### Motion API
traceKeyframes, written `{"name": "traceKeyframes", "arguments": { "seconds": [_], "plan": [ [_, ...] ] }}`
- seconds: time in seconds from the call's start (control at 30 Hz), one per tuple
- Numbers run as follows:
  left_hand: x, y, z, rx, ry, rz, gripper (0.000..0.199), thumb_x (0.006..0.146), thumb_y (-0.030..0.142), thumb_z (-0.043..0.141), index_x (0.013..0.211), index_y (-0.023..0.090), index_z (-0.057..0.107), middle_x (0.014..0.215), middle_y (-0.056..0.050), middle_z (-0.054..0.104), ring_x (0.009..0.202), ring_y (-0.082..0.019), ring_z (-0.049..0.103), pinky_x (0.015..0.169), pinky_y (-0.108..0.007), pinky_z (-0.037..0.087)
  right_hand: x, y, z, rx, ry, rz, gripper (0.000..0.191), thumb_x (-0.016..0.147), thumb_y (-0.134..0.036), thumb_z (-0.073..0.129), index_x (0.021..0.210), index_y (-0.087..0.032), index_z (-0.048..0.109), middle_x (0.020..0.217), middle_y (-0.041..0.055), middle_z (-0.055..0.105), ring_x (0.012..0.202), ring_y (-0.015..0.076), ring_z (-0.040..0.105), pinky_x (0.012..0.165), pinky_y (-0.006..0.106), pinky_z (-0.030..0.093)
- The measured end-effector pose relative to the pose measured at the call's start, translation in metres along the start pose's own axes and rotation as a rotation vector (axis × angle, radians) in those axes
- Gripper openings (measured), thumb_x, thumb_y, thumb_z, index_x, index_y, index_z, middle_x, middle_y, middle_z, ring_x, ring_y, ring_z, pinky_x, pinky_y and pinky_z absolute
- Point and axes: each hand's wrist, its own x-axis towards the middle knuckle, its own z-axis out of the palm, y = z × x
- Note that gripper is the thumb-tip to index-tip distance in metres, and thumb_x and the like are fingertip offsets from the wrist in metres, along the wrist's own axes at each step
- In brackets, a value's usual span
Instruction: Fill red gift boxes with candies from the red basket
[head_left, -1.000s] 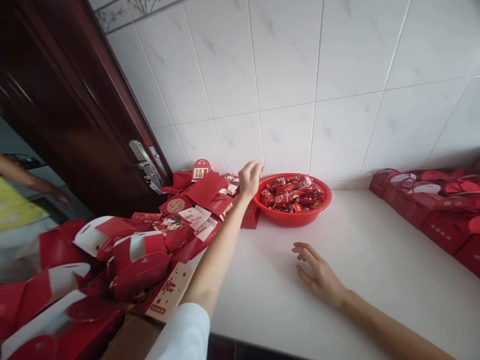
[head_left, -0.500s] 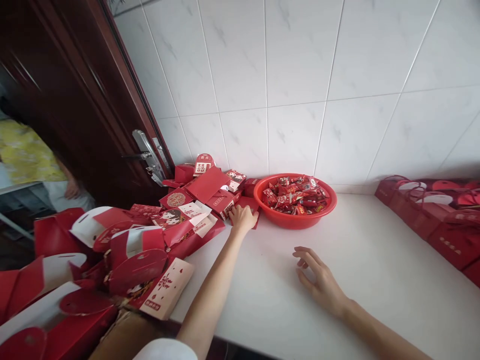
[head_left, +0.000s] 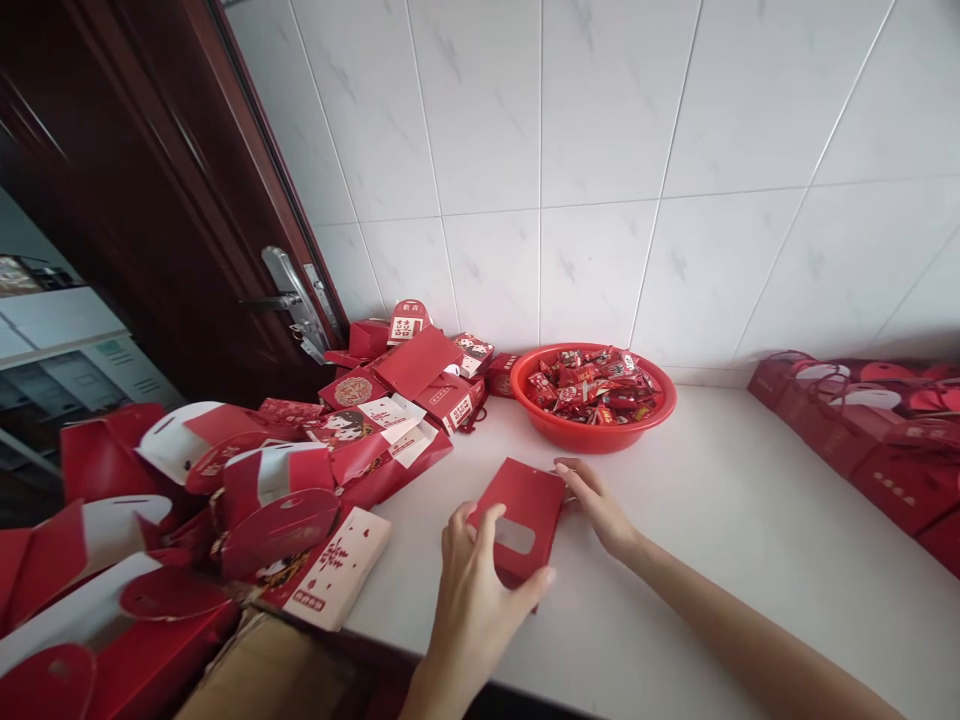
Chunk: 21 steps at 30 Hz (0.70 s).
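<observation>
A flat red gift box (head_left: 517, 490) with a pale oblong window is between my two hands over the white counter. My left hand (head_left: 476, 585) spans its near end, fingers along the left side and thumb at the near right corner. At the far right corner, my right hand (head_left: 604, 510) grips the edge, with some fingertips hidden behind the box. A red plastic basin (head_left: 592, 435) of wrapped sweets (head_left: 581, 385) stands just beyond, against the tiled wall.
Red wedding boxes (head_left: 416, 365) lie piled at the back left, with open red boxes (head_left: 277, 520) nearer. A cream box (head_left: 345, 570) lies at the counter edge above a cardboard box (head_left: 262, 670). Red gift bags (head_left: 862, 440) line the right. A dark door (head_left: 172, 190) stands left.
My left hand has brought the red box from beside the basin towards me. My right hand has moved up and left onto it. The person in yellow beyond the door is out of view.
</observation>
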Motion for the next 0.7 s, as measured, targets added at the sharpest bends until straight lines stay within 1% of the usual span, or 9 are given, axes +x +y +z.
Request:
{"name": "traceKeyframes", "arguments": {
  "seconds": [0.1, 0.2, 0.3, 0.37, 0.43, 0.5, 0.57, 0.6, 0.7],
  "plan": [
    [-0.010, 0.005, 0.012, -0.080, 0.035, 0.072, 0.056, 0.070, 0.037, 0.078, 0.123, 0.027, 0.063, 0.130, -0.016, 0.057, 0.127, -0.038, 0.053, 0.099, -0.057, 0.051, 0.003, -0.014, 0.001, 0.038, 0.012, -0.071, 0.043, 0.073, -0.054, 0.075, 0.097, -0.021, 0.065, 0.098, 0.0075, 0.071, 0.087, 0.0223, 0.067, 0.071, 0.034, 0.056],
    [-0.015, 0.015, 0.023, -0.126, 0.051, 0.146, 0.043, 0.076, 0.031, 0.073, 0.118, 0.026, 0.065, 0.133, -0.016, 0.055, 0.120, -0.035, 0.059, 0.096, -0.052, 0.054, 0.006, -0.033, -0.013, 0.003, 0.079, -0.215, 0.034, 0.069, -0.045, 0.079, 0.090, -0.021, 0.067, 0.096, 0.0057, 0.073, 0.084, 0.0209, 0.065, 0.072, 0.033, 0.053],
    [-0.020, 0.023, 0.032, -0.179, -0.038, 0.266, 0.035, 0.084, 0.031, 0.066, 0.118, 0.025, 0.066, 0.142, -0.017, 0.050, 0.107, -0.029, 0.065, 0.088, -0.045, 0.058, 0.005, -0.055, -0.032, -0.063, 0.117, -0.350, 0.027, 0.074, -0.044, 0.075, 0.085, -0.021, 0.068, 0.089, 0.0052, 0.072, 0.080, 0.0198, 0.063, 0.072, 0.033, 0.051],
    [-0.016, 0.025, 0.034, -0.225, -0.082, 0.332, 0.031, 0.088, 0.033, 0.062, 0.118, 0.024, 0.066, 0.142, -0.017, 0.050, 0.104, -0.026, 0.067, 0.085, -0.041, 0.059, 0.000, -0.067, -0.043, -0.098, 0.134, -0.439, 0.025, 0.077, -0.044, 0.074, 0.086, -0.022, 0.068, 0.091, 0.0054, 0.073, 0.083, 0.0203, 0.064, 0.074, 0.034, 0.052],
    [-0.001, 0.028, 0.032, -0.272, -0.053, 0.341, 0.027, 0.091, 0.034, 0.058, 0.115, 0.023, 0.065, 0.136, -0.017, 0.056, 0.107, -0.027, 0.066, 0.085, -0.039, 0.058, -0.006, -0.073, -0.051, -0.123, 0.128, -0.509, 0.025, 0.081, -0.045, 0.073, 0.089, -0.023, 0.068, 0.095, 0.0061, 0.074, 0.087, 0.0214, 0.066, 0.076, 0.035, 0.053],
    [0.025, 0.032, 0.028, -0.332, 0.030, 0.311, 0.026, 0.093, 0.035, 0.055, 0.114, 0.023, 0.063, 0.130, -0.015, 0.059, 0.119, -0.028, 0.061, 0.089, -0.039, 0.055, -0.012, -0.075, -0.056, -0.138, 0.113, -0.562, 0.025, 0.082, -0.046, 0.073, 0.090, -0.024, 0.068, 0.096, 0.0064, 0.074, 0.091, 0.0227, 0.068, 0.078, 0.037, 0.055],
    [0.055, 0.039, 0.025, -0.436, 0.041, 0.272, 0.033, 0.092, 0.037, 0.056, 0.122, 0.023, 0.058, 0.130, -0.014, 0.060, 0.114, -0.025, 0.063, 0.090, -0.038, 0.054, -0.018, -0.073, -0.059, -0.146, 0.107, -0.601, 0.023, 0.084, -0.046, 0.072, 0.090, -0.024, 0.068, 0.096, 0.0064, 0.075, 0.093, 0.0237, 0.070, 0.080, 0.038, 0.056],
    [0.070, 0.043, 0.025, -0.495, 0.022, 0.249, 0.039, 0.090, 0.038, 0.058, 0.126, 0.024, 0.055, 0.131, -0.013, 0.059, 0.113, -0.024, 0.063, 0.091, -0.037, 0.053, -0.020, -0.072, -0.060, -0.147, 0.110, -0.620, 0.022, 0.085, -0.045, 0.072, 0.089, -0.024, 0.068, 0.096, 0.0065, 0.075, 0.094, 0.0242, 0.070, 0.081, 0.039, 0.056],
    [0.107, 0.058, 0.028, -0.666, -0.170, 0.187, 0.051, 0.081, 0.033, 0.065, 0.130, 0.023, 0.054, 0.131, -0.011, 0.061, 0.121, -0.025, 0.060, 0.099, -0.037, 0.050, -0.024, -0.069, -0.061, -0.164, 0.139, -0.690, 0.018, 0.088, -0.043, 0.068, 0.091, -0.025, 0.069, 0.097, 0.0065, 0.076, 0.095, 0.0249, 0.071, 0.082, 0.040, 0.057]
  ]
}}
